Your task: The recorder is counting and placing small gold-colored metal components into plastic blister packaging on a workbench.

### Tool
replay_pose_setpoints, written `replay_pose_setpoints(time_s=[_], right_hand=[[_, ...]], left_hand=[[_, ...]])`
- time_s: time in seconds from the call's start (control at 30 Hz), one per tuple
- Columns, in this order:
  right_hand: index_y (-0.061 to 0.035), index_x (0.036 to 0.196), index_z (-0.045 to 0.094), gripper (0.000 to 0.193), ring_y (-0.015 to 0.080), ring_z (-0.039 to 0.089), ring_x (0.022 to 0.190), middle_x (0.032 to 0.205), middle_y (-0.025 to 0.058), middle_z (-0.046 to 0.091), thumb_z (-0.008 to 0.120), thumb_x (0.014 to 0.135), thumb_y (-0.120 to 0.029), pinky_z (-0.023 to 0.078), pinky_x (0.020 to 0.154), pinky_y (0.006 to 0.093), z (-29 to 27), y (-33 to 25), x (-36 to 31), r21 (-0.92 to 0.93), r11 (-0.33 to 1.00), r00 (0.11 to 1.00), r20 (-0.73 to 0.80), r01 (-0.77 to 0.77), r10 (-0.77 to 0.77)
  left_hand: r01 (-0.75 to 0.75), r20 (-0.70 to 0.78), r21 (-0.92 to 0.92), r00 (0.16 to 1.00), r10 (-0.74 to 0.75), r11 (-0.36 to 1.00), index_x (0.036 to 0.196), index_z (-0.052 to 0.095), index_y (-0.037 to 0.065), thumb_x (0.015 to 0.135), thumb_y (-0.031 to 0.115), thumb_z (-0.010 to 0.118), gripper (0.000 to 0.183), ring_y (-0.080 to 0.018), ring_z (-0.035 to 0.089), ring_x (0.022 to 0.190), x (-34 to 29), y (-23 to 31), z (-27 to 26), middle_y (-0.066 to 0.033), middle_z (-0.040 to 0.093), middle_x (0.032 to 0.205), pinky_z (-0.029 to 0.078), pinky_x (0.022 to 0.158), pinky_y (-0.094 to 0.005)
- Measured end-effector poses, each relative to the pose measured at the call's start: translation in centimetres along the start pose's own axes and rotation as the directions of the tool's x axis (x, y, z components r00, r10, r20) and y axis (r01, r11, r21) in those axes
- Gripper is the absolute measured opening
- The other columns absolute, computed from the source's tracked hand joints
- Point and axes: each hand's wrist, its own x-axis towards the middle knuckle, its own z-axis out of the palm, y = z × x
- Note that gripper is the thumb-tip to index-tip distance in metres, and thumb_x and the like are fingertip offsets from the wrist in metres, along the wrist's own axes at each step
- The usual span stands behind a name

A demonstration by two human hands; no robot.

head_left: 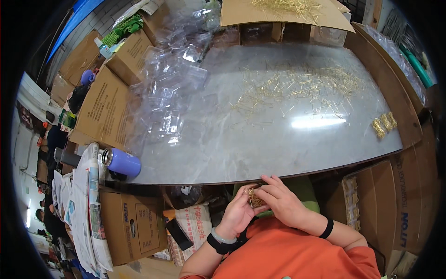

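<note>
Both hands meet at six o'clock, below the tabletop edge. The left hand and right hand have fingers closed on a small bundle of gold pins. Its long axis cannot be made out.

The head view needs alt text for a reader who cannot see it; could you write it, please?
Both hands, left hand and right hand, hold a small bundle of gold pins below the edge of a grey table strewn with loose gold pins.

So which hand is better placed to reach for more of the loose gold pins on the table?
Probably the right hand: it lies on top of the small gold bundle, nearer the table edge and the scattered gold pins. The left hand cups the bundle from below, so it seems tied up holding it.
</note>
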Motion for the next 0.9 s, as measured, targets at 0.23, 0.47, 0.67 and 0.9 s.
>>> replay_pose_setpoints(time_s=[0.23,0.47,0.67,0.9], right_hand=[[-0.0012,0.123,0.060,0.042,0.0410,0.059,0.122,0.117,0.0176,0.061,0.067,0.082,0.002,0.045,0.109,0.0528,-1.9,-0.2,1.4,0.099,0.994,0.992,-0.120,0.038,-0.026],[-0.0021,0.119,0.061,0.028,0.0439,0.059,0.118,0.117,0.0230,0.063,0.061,0.091,0.004,0.049,0.103,0.0488,-1.9,5.1,5.1,0.094,0.994,0.928,-0.363,-0.050,0.082],[0.0003,0.122,0.058,0.036,0.0442,0.056,0.122,0.122,0.0226,0.059,0.058,0.087,0.009,0.048,0.104,0.0482,-3.0,5.4,4.7,-0.049,0.997,0.973,-0.224,-0.067,0.054],[0.0003,0.143,0.041,0.065,0.0410,0.044,0.137,0.144,0.0237,0.045,0.059,0.081,0.004,0.038,0.115,0.0474,-6.0,5.6,5.9,0.379,0.921,0.979,-0.137,-0.089,0.151]], left_hand=[[-0.236,0.073,0.316,0.972,0.225,0.919,0.139,0.043,0.006,0.113,0.024,0.030,0.034,-0.0273,0.062,0.120,-1.2,2.1,4.2,-0.0157,0.057,0.131,0.059,0.095,-0.0477],[-0.289,0.301,0.948,0.695,0.653,-0.130,0.143,0.043,-0.003,0.104,0.014,0.046,0.042,-0.0328,0.070,0.083,6.1,4.9,5.9,-0.0184,0.068,0.099,0.057,0.071,-0.0446],[-0.518,0.670,0.741,0.614,0.418,-0.427,0.150,0.035,-0.007,0.096,0.021,0.059,0.066,-0.0446,0.039,0.141,6.7,6.6,3.6,-0.0290,0.043,0.149,0.032,0.116,-0.0517],[-0.468,0.636,0.751,0.702,0.321,-0.465,0.153,0.028,-0.007,0.096,0.034,0.065,0.079,-0.0441,0.028,0.149,6.8,5.5,3.7,-0.0272,0.029,0.159,0.025,0.121,-0.0531]])
